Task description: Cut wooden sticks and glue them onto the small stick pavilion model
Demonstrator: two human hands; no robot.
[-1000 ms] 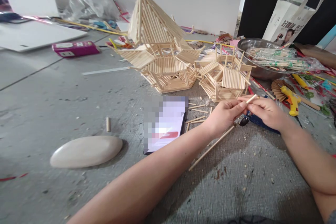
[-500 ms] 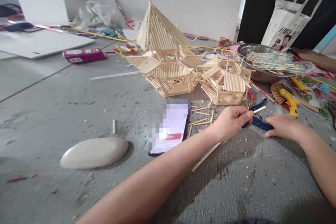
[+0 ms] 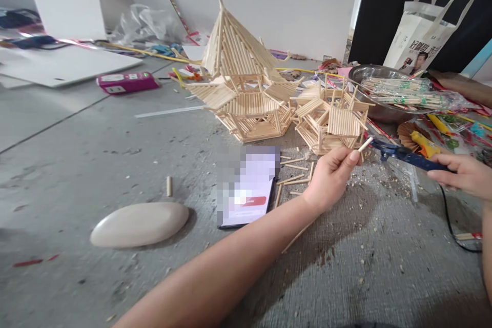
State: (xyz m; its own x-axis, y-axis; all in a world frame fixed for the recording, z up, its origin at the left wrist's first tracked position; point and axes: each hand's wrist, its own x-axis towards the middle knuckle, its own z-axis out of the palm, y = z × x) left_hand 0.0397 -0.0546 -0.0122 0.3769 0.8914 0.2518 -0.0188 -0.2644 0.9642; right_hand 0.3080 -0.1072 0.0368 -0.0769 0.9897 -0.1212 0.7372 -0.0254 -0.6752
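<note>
My left hand [image 3: 333, 177] pinches a short wooden stick [image 3: 366, 144] between thumb and fingertips, its pale end pointing up and right. In my right hand [image 3: 463, 174] are blue-handled pliers [image 3: 409, 156], the fingers wrapped around the handle. Their jaw end points left, close beside the stick's tip; whether they touch, I cannot tell. Just behind my left hand stands a small unfinished model building [image 3: 334, 120] of wooden sticks. A larger stick model [image 3: 246, 97] with a tall pointed roof stands to its left. Short cut sticks [image 3: 294, 166] lie near my left wrist.
A phone [image 3: 249, 184] lies left of the cut sticks, and a smooth pale stone [image 3: 140, 224] farther left. Behind my right hand are a yellow glue gun [image 3: 425, 144] and a metal bowl [image 3: 378, 110] holding bagged sticks [image 3: 407, 89]. A black cable [image 3: 448, 223] runs along the floor at right.
My right hand has lifted the pliers from the floor and swung them up and right, jaws now toward the stick. My left hand has shifted slightly left, tilting the stick more upright.
</note>
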